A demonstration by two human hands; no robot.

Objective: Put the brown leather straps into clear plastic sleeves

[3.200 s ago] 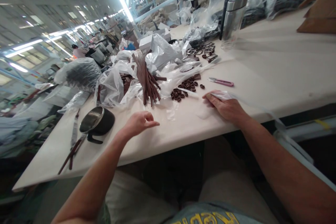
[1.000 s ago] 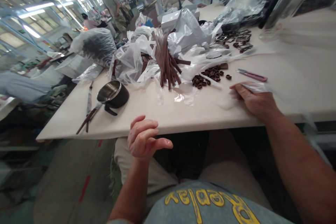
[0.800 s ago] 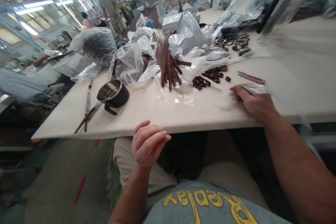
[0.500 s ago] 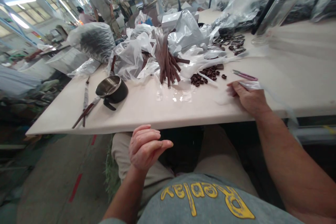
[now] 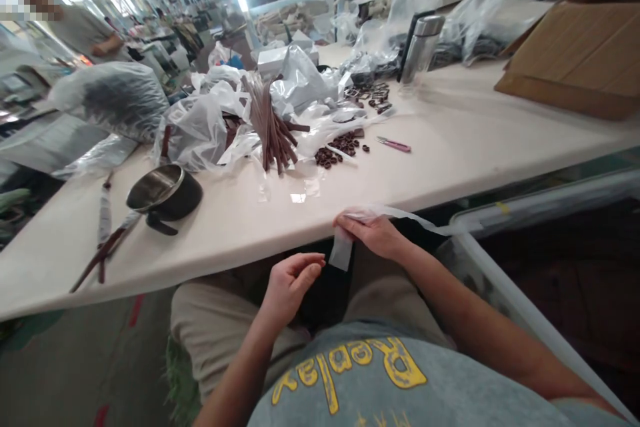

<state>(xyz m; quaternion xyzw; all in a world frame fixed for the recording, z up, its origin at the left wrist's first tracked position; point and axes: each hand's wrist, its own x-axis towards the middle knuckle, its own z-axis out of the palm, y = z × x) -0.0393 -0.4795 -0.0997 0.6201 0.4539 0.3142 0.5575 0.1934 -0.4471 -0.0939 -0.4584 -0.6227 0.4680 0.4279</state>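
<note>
The right hand (image 5: 370, 235) pinched a clear plastic strip (image 5: 341, 248) between thumb and fingers at the table (image 5: 240, 227) front edge, lower centre. The left hand (image 5: 291, 291), just below, stayed loosely curled, holding nothing.

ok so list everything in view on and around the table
strap bundle: one, dark brown, table middle
small rings: many, dark brown, right of bundle
buckles: several, dark metal, beyond rings
snips: one, pink, right of rings
mug: one, black, steel inside, left side
loose straps: some, dark brown, left of mug
flask: one, steel, far side
cardboard box: one, tan, right end
plastic bags: several, clear, around bundle
table: one, white, under all this
co-worker: one, far left, blurred
left hand: empty, below table edge
right hand: holding clear plastic film, at table edge
</note>
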